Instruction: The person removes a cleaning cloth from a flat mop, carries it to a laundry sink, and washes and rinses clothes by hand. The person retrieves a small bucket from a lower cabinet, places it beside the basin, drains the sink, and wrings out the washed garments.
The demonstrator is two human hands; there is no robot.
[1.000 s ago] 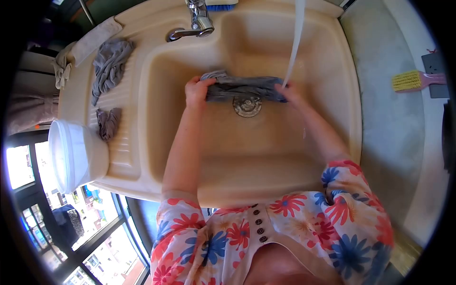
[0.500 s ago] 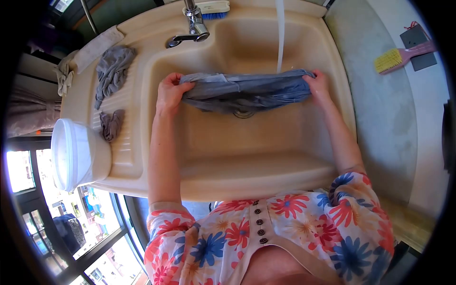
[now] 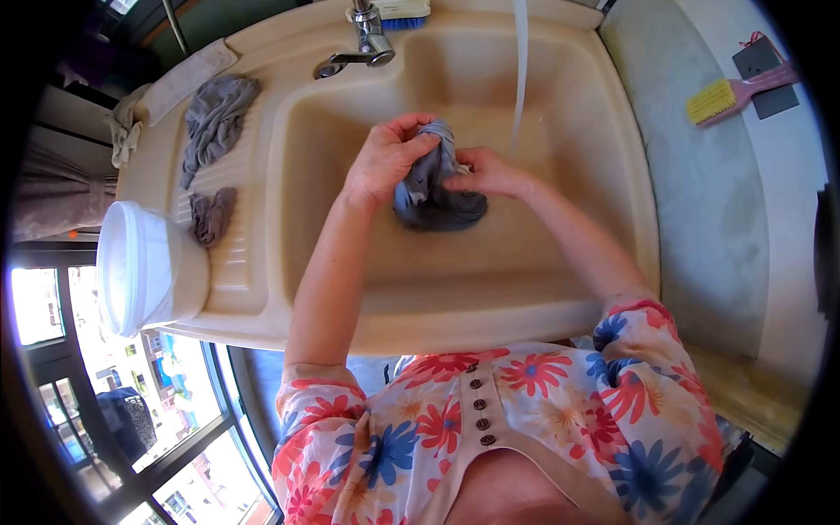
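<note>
A wet-looking grey-blue cloth (image 3: 436,206) hangs bunched over the beige sink basin (image 3: 577,219). My left hand (image 3: 388,159) is closed around its gathered upper end, thumb on top. On the right side of the bundle, my right hand (image 3: 492,173) grips the fabric with thumb and fingers. The cloth's lower part droops in dark folds over the basin floor and hides the drain. To the right of both hands, a thin pale stream (image 3: 521,79), looking like running water, drops into the basin.
A chrome tap (image 3: 372,44) stands behind the basin beside a blue-bristled brush (image 3: 404,23). On the left drainboard lie a grey cloth (image 3: 214,127), a smaller brown-grey cloth (image 3: 212,215) and a white bucket (image 3: 157,271). A yellow-bristled brush (image 3: 713,103) lies at right.
My hands have come together from the two ends of the stretched cloth. The cloth has gone from a wide horizontal band to a compact, drooping bundle.
</note>
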